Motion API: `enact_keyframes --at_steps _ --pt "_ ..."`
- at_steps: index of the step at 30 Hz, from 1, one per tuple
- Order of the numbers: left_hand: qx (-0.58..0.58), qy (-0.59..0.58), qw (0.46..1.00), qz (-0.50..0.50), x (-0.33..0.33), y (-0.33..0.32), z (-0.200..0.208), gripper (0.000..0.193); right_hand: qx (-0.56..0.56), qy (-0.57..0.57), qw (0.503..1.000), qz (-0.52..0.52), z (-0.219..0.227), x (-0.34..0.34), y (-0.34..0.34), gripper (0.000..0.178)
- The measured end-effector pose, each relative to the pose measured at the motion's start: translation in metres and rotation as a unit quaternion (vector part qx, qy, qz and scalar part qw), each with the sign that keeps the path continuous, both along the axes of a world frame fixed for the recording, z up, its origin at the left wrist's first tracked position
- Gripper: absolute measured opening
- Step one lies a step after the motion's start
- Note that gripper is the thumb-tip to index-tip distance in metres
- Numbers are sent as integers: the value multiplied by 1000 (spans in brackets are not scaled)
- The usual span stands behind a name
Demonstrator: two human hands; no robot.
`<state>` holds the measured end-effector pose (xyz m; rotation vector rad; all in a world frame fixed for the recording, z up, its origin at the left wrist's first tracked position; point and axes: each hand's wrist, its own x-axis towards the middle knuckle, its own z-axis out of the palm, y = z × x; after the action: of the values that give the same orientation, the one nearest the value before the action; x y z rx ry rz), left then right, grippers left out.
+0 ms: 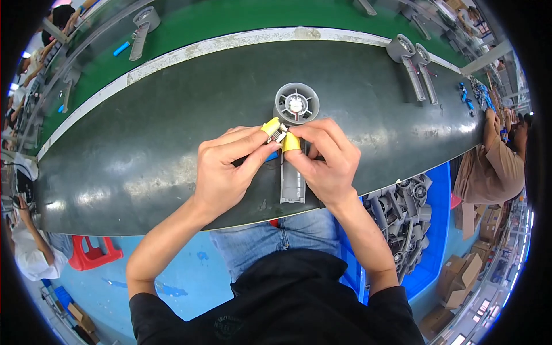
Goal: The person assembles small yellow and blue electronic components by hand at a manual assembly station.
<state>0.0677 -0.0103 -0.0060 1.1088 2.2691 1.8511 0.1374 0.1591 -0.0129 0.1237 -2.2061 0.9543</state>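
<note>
A grey fan housing [296,103] with a round spoked head lies on the dark worktop, its open grey handle [292,183] pointing toward me. Above the neck of the handle, my left hand [227,164] pinches a small pale and metallic part [278,134] between thumb and index finger, the index tip in a yellow finger cover. From the other side my right hand [328,155] closes its fingertips at the same small part, with a yellow cover on the thumb. Something blue [271,156] shows just under the fingers; its kind is mostly hidden.
Two more grey fan housings [411,63] lie at the far right, near several blue cylinders [466,98]. Beyond the white ledge, a green conveyor belt [230,20] carries another housing [142,31]. A blue bin [440,213] of grey housings stands right of my lap. Co-workers sit at both sides.
</note>
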Motion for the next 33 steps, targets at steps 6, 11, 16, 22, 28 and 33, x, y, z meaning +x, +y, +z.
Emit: enact_keyframes --at_steps 6,11,16,22,28,33 --pt "-4 26 999 -17 -4 -1 1 16 7 -2 1000 11 0 -2 2 26" --pt "-16 3 999 -42 -5 -6 -1 24 -38 -18 999 24 -1 -1 1 24" --pt "-26 -43 998 -40 -4 -4 6 20 -48 -33 997 45 -1 -1 3 22" --pt "0 -93 994 -59 -3 -5 5 21 -111 -34 992 55 -3 0 1 23" --pt "-9 -56 996 -71 -5 -6 2 23 -109 -43 992 54 -2 1 4 23" --pt "1 -58 996 -71 -6 -6 -2 23 -60 -32 996 59 -1 0 4 25"
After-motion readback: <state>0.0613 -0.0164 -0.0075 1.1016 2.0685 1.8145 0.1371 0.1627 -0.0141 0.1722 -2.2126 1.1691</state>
